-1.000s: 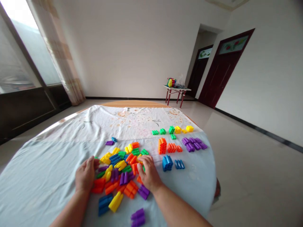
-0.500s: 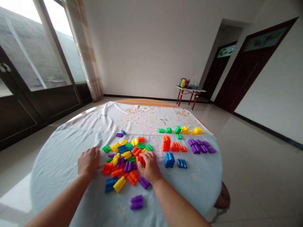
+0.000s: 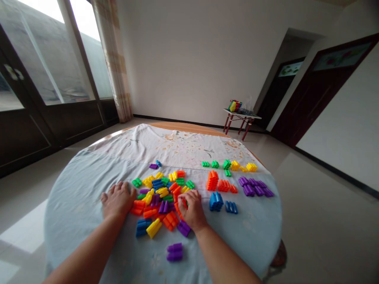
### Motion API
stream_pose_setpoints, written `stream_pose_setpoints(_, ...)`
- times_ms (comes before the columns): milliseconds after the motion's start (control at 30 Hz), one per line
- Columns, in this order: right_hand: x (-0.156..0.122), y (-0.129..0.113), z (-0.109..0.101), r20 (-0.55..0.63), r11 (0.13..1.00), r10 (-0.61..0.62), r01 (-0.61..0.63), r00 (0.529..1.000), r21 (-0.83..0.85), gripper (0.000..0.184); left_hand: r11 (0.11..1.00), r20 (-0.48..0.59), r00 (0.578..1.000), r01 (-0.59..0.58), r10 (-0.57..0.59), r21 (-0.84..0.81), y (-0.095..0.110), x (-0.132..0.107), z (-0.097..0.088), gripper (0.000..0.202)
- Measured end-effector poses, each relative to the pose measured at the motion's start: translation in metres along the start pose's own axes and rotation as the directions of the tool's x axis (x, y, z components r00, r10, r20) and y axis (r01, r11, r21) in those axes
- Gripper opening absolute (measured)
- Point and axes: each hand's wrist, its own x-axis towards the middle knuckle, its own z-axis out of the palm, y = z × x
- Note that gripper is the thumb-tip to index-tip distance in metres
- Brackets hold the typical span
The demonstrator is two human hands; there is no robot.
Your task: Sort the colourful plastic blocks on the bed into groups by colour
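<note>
My left hand (image 3: 119,199) lies palm down on the cloth, fingers spread, at the left edge of a loose pile of plastic building blocks. At the pile's right side my right hand (image 3: 193,209) is closed, its fingers curled down. An orange block (image 3: 178,210) shows beside its thumb, and a bit of green shows between the fingers; which piece it grips is hidden. The pile mixes colours, among them a purple block (image 3: 164,207), a yellow block (image 3: 154,228) and a blue block (image 3: 143,227). Nearer me lies another purple block (image 3: 174,252).
Right of the pile stand orange stacks (image 3: 212,180), blue stacks (image 3: 216,201) and purple rows (image 3: 255,186). Green blocks (image 3: 226,164) and yellow blocks (image 3: 251,167) line up behind. A cloth (image 3: 89,189) covers the round table. A small table (image 3: 242,114) with bags stands farther off.
My left hand has spread flat and moved right, against the pile. My right hand's fingers have curled in more, and the orange block at them has shifted. The view has turned slightly.
</note>
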Motion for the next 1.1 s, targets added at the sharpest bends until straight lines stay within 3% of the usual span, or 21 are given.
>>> stream_pose_setpoints(200, 0.000, -0.011, -0.009, 0.056, 0.996, -0.087, 0.086, 0.995, 0.023, 0.017, 1.000, -0.015, 1.000, -0.013, 0.014, 0.016, 0.000, 0.000, 0.003, 0.059)
stream_pose_setpoints(333, 0.003, -0.028, -0.010, 0.158, 0.986, -0.166, 0.164, 0.973, 0.023, 0.031, 1.000, -0.030, 0.999, -0.019, 0.020, 0.013, 0.000, -0.001, 0.003, 0.058)
stream_pose_setpoints(433, 0.003, -0.035, -0.004, 0.234, 0.986, -0.166, 0.167, 0.958, 0.015, 0.041, 1.000, -0.039, 0.999, -0.021, 0.022, 0.015, 0.000, -0.001, 0.003, 0.057)
stream_pose_setpoints(533, 0.002, -0.034, 0.002, 0.277, 0.990, -0.141, 0.143, 0.950, 0.014, 0.039, 0.999, -0.035, 0.999, -0.036, 0.037, 0.015, 0.000, -0.001, 0.002, 0.056)
stream_pose_setpoints(733, 0.000, -0.028, -0.004, 0.236, 0.995, -0.100, 0.103, 0.967, -0.004, 0.037, 0.999, -0.009, 0.999, -0.037, 0.038, 0.031, 0.001, 0.000, -0.002, 0.054)
stream_pose_setpoints(933, 0.000, -0.021, -0.018, 0.137, 0.998, 0.019, -0.012, 0.990, -0.055, 0.034, 0.998, 0.002, 0.999, -0.044, 0.044, 0.053, 0.002, 0.002, -0.002, 0.052)
stream_pose_setpoints(1100, -0.001, -0.016, -0.018, 0.159, 0.995, 0.080, -0.070, 0.984, -0.068, 0.025, 0.998, -0.002, 1.000, -0.031, 0.031, 0.057, 0.003, -0.001, -0.004, 0.052)
